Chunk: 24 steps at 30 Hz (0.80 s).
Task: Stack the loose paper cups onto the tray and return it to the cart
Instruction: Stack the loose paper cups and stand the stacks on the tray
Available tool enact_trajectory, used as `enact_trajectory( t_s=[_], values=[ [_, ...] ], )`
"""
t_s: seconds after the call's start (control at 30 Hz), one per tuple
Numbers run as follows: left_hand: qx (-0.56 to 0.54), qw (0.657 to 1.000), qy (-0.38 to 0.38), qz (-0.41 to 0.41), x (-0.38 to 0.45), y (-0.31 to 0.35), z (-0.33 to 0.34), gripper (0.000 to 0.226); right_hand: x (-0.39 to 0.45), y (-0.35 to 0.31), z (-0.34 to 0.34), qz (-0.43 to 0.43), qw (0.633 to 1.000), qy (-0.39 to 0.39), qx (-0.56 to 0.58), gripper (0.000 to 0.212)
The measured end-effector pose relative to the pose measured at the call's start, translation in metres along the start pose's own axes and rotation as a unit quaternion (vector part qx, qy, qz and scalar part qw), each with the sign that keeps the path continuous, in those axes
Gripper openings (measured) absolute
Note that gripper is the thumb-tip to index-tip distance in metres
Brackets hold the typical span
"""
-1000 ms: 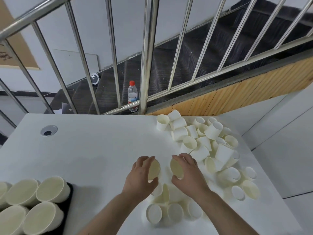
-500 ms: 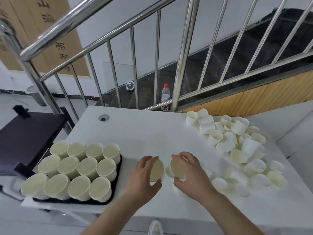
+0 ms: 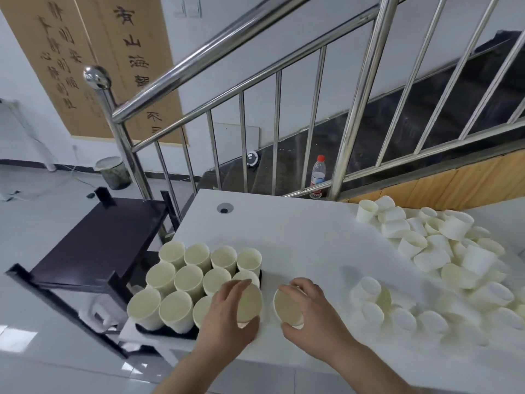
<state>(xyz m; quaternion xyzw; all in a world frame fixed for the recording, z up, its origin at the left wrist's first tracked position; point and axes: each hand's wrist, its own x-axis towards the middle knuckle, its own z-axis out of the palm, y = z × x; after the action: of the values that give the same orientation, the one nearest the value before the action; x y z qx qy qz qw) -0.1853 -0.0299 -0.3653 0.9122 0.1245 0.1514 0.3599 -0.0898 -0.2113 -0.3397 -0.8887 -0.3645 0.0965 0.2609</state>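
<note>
The tray (image 3: 196,332) of upright cups sits at the table's near left edge, just left of both hands. The left hand (image 3: 227,314), nearer it, grips one cup (image 3: 249,304); the right hand (image 3: 315,311) grips another cup (image 3: 287,307).

Left hand (image 3: 227,311), right hand (image 3: 314,314): bare; forearms bare, no sleeves, rings or watch in view.
</note>
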Motion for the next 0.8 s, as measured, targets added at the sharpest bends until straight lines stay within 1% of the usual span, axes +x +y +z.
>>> enact_trajectory(
  t_s=[0.17, 0.33, 0.57, 0.8],
  values=[
    [0.023, 1.0, -0.015, 0.007, 0.011, -0.049, -0.04, 0.068, 0.025, -0.037, 0.029, 0.022, 1.0, -0.002, 0.001, 0.064],
    [0.038, 0.998, -0.046, 0.017, 0.02, -0.08, -0.062, 0.067, 0.04, -0.06, 0.053, 0.037, 0.999, -0.015, 0.002, 0.065],
    [0.047, 0.99, -0.133, 0.001, 0.025, -0.1, -0.064, 0.072, 0.055, -0.07, 0.072, 0.067, 0.997, -0.039, -0.022, 0.063],
    [0.07, 0.981, -0.182, 0.005, 0.031, -0.105, -0.055, 0.076, 0.061, -0.066, 0.087, 0.08, 0.993, -0.08, -0.041, 0.067]
  ],
)
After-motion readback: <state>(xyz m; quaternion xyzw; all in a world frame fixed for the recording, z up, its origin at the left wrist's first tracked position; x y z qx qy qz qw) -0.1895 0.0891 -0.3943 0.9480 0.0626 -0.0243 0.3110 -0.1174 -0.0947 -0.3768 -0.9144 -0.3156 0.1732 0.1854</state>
